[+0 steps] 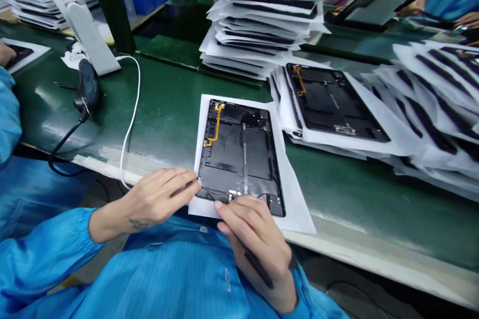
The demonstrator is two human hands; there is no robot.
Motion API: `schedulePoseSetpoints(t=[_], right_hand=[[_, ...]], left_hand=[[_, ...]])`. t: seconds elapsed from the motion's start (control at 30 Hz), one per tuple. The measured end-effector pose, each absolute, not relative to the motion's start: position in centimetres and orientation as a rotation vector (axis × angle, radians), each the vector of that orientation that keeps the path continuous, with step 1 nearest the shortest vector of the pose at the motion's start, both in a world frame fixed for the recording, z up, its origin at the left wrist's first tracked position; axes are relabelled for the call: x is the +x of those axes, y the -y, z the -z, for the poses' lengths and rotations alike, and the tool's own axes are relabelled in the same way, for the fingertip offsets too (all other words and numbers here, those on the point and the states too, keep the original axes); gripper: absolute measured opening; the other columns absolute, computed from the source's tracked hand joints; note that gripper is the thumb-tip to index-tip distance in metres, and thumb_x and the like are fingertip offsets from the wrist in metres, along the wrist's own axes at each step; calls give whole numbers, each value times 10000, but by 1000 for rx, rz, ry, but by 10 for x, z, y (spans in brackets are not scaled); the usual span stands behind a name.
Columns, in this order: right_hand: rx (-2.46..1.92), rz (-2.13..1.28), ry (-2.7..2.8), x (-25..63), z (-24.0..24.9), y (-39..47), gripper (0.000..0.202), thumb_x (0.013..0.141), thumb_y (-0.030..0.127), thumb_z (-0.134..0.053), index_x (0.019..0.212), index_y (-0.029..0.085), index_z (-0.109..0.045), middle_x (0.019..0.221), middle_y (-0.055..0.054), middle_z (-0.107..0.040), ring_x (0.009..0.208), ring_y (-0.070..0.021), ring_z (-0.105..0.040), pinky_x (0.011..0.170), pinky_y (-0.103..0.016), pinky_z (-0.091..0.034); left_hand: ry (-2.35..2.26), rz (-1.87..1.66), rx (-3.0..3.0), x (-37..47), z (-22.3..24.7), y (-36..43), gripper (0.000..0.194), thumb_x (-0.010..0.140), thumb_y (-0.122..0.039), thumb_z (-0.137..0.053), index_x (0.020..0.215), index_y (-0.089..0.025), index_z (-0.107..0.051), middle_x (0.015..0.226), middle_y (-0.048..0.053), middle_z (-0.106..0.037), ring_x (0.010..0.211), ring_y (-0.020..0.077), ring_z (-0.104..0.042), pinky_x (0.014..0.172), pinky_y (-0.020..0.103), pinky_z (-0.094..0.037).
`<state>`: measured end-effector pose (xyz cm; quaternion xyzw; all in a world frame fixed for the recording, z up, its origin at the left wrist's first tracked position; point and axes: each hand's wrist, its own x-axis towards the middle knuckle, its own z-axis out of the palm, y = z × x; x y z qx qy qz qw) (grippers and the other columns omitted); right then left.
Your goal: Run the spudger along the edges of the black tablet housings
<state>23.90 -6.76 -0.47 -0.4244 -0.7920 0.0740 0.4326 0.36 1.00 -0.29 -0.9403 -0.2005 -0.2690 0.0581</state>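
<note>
A black tablet back housing lies open side up on a white paper sheet in front of me. An orange flex cable runs down its upper left side, and a small circuit board sits at its near edge. My left hand is closed at the housing's near left corner, fingertips on the edge. My right hand holds a slim black pen-like tool; its tip is hidden beneath the fingers, by the small board. Thin dark wires run along the near edge.
Another housing tops a paper-layered pile to the right. A tall stack stands behind, and a leaning stack lies far right. A white stand, white cable and black corded device are left. Co-workers' hands show behind.
</note>
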Motion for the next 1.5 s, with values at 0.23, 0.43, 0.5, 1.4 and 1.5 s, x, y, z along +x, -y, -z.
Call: schedulePoseSetpoints(t=[0.23, 0.43, 0.5, 1.4, 1.5], right_hand=[[-1134, 22, 2091, 239, 15, 68, 466, 941, 87, -607, 1384, 229, -601, 897, -36, -757, 891, -205, -678, 976, -496, -596], [-1213, -19, 1986, 248, 13, 83, 592, 874, -37, -603, 1397, 239, -591, 953, -43, -743, 903, -214, -682, 974, -529, -605], [-1234, -65, 1958, 253, 11, 87, 561, 860, -51, -608, 1344, 232, -630, 961, -49, -732, 958, -229, -678, 961, -516, -602], [-1082, -603, 1965, 247, -25, 33, 194, 944, 78, -586, 1018, 207, -711, 882, -40, -745, 809, -186, -648, 750, -348, -535], [-1159, -548, 1932, 262, -26, 41, 213, 928, 46, -592, 990, 210, -713, 865, -29, -734, 799, -168, -655, 732, -309, -533]], left_hand=[[602, 952, -2889, 8, 10, -11, 292, 1005, -45, -417, 1205, -57, -629, 1241, 157, -712, 1175, 235, -678, 976, 367, -592], [625, 902, -2872, 12, 5, -9, 286, 998, -63, -434, 1182, -70, -653, 1207, 164, -718, 1110, 246, -703, 924, 366, -591], [620, 844, -2838, 15, 1, -8, 282, 1000, -77, -434, 1168, -78, -661, 1189, 168, -719, 1068, 255, -709, 885, 371, -589], [470, 835, -2822, 3, 7, -12, 284, 1002, -83, -466, 1198, -78, -671, 1266, 121, -711, 1135, 245, -690, 944, 363, -563], [495, 817, -2786, 8, 3, -8, 292, 997, -61, -441, 1162, -58, -681, 1227, 127, -724, 1088, 255, -698, 902, 372, -567]])
